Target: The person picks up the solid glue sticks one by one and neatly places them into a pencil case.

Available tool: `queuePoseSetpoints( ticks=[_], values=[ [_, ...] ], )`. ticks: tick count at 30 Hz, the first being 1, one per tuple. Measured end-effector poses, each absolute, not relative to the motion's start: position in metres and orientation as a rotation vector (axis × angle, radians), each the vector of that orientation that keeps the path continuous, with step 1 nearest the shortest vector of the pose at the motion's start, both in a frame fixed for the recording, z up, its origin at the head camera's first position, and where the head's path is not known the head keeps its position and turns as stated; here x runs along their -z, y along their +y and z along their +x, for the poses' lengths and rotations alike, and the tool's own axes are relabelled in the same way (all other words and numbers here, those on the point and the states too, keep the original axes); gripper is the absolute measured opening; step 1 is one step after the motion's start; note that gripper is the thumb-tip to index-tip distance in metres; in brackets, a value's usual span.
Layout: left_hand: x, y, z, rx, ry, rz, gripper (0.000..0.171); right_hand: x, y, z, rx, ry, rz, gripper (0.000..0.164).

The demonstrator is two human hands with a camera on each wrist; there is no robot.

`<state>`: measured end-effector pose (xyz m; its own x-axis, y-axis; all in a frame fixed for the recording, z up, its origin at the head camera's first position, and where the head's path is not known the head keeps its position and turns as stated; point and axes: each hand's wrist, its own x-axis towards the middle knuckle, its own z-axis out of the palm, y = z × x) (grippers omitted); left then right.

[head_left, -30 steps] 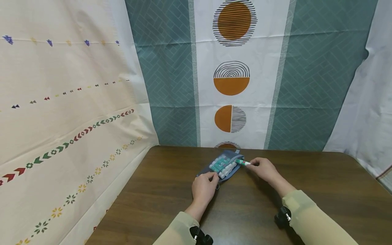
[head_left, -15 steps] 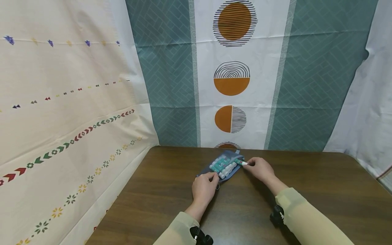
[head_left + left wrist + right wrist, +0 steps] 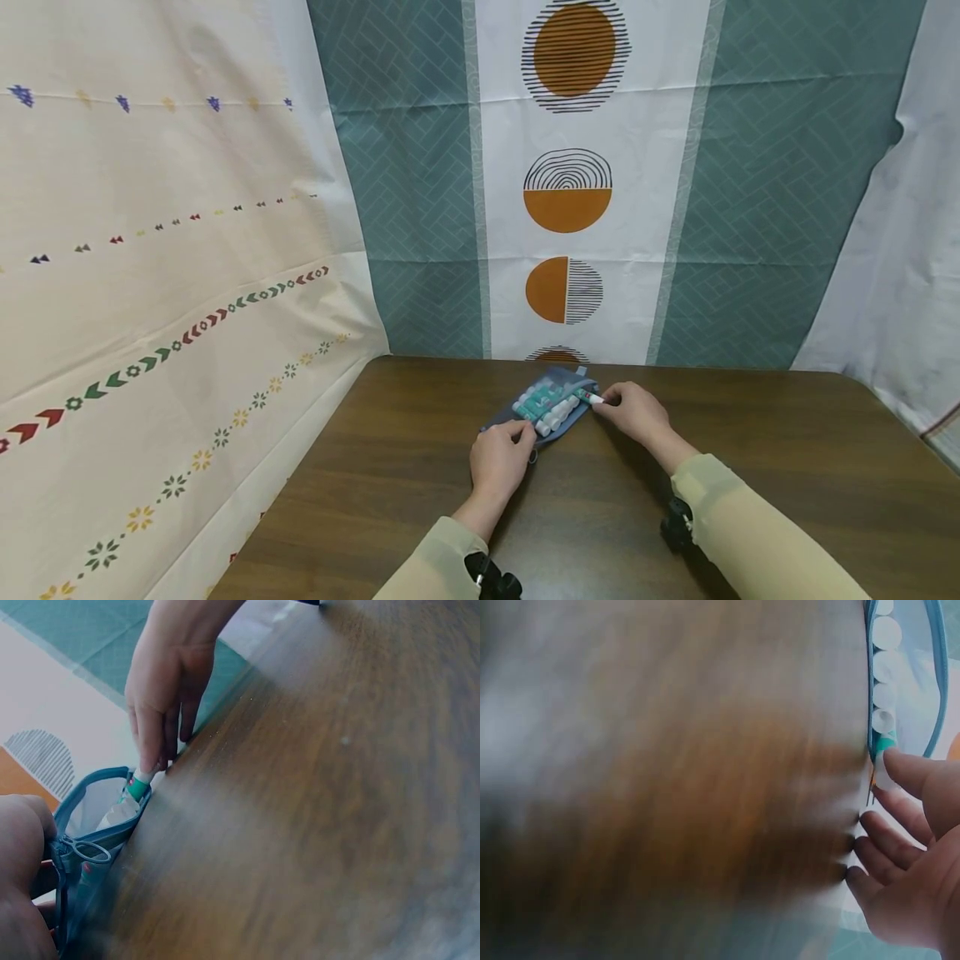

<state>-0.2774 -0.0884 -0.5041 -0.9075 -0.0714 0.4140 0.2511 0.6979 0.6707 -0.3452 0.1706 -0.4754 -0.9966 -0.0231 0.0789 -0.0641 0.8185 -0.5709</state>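
Observation:
On the table lies a blue zip pouch with a see-through side. Several small tubes with white caps and teal labels lie side by side in it. My left hand pinches the pouch's near corner, beside the zip pull ring. At the far right end of the mouth, my right hand pinches the white cap of a green-and-white tube. That tube's other end is inside the pouch. In the right wrist view its green band shows beside the row of white caps.
The brown wooden table extends around both hands. A green and white patterned cloth hangs behind its far edge. Pale cloths hang at left and right.
My right hand has moved slightly left, sliding the green-and-white tube further into the pouch; over the last half second it barely moves. My left hand has stayed on the corner.

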Motion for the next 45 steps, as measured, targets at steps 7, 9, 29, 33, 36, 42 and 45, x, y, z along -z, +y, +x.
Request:
queuePoseSetpoints(
  ticks=[7,9,29,33,36,42,45],
  values=[
    [0.503,-0.089,-0.279,1.066,-2.501,-0.138,0.018,0.476,0.179,-0.343,-0.946,-2.92,0.174,0.03],
    [0.503,-0.089,-0.279,1.069,-2.5,-0.141,0.018,0.477,0.181,-0.343,-0.947,-2.922,0.18,0.028],
    [0.504,-0.092,-0.279,1.075,-2.516,-0.109,0.02,0.471,0.17,-0.345,-0.91,-2.954,0.08,0.023],
    [0.504,-0.091,-0.279,1.074,-2.516,-0.116,0.02,0.471,0.169,-0.346,-0.908,-2.952,0.065,0.024],
    [0.503,-0.091,-0.278,1.074,-2.511,-0.123,0.02,0.471,0.168,-0.347,-0.904,-2.952,0.066,0.025],
    [0.504,-0.09,-0.278,1.068,-2.512,-0.128,0.02,0.472,0.165,-0.351,-0.893,-2.97,0.047,0.028],
    [0.504,-0.089,-0.278,1.064,-2.508,-0.138,0.019,0.471,0.164,-0.353,-0.879,-2.972,0.03,0.029]
  ],
)
